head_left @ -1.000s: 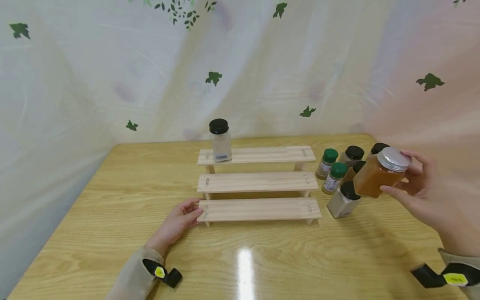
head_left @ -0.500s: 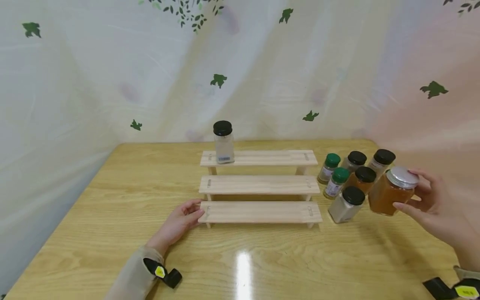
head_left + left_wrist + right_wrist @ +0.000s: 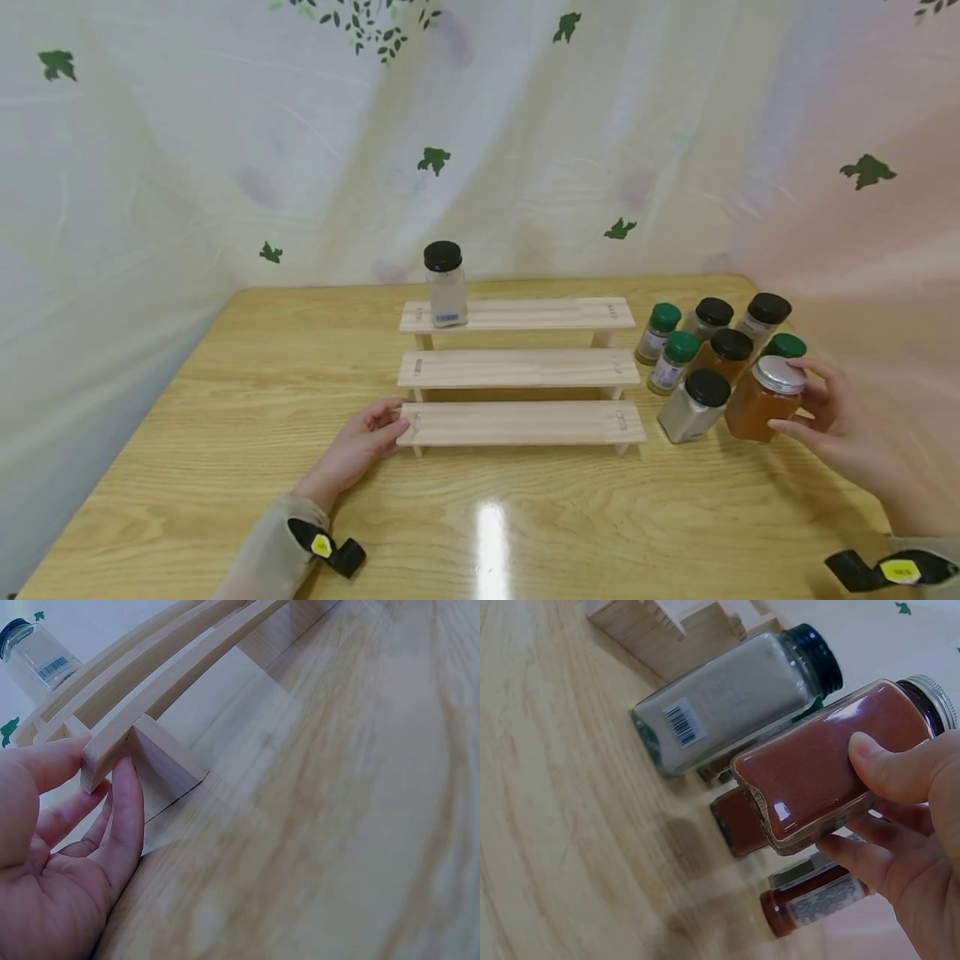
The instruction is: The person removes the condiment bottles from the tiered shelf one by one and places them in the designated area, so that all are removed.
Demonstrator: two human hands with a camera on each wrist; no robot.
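My right hand (image 3: 840,429) grips a spice jar (image 3: 763,402) filled with orange-brown powder and topped by a silver lid. In the right wrist view the thumb lies across the face of this jar (image 3: 825,765), with fingers behind it. At the left end of a three-step wooden rack (image 3: 517,422), my left hand (image 3: 363,442) pinches the lowest shelf. The left wrist view has the thumb on the board end (image 3: 112,746) and fingers beneath it. A black-lidded jar (image 3: 447,296) stands upright at the left of the top shelf.
Right of the rack stands a group of jars: a pale-powder jar (image 3: 693,408), two small green-capped bottles (image 3: 667,367), and several black-lidded ones such as this orange-brown jar (image 3: 727,354). Another green cap (image 3: 784,345) shows behind the silver lid. A patterned curtain (image 3: 525,150) hangs behind the table.
The silver-lidded jar, tilted over the others a second ago, has come down and turned more upright beside the pale-powder jar. My left hand keeps its place on the rack.
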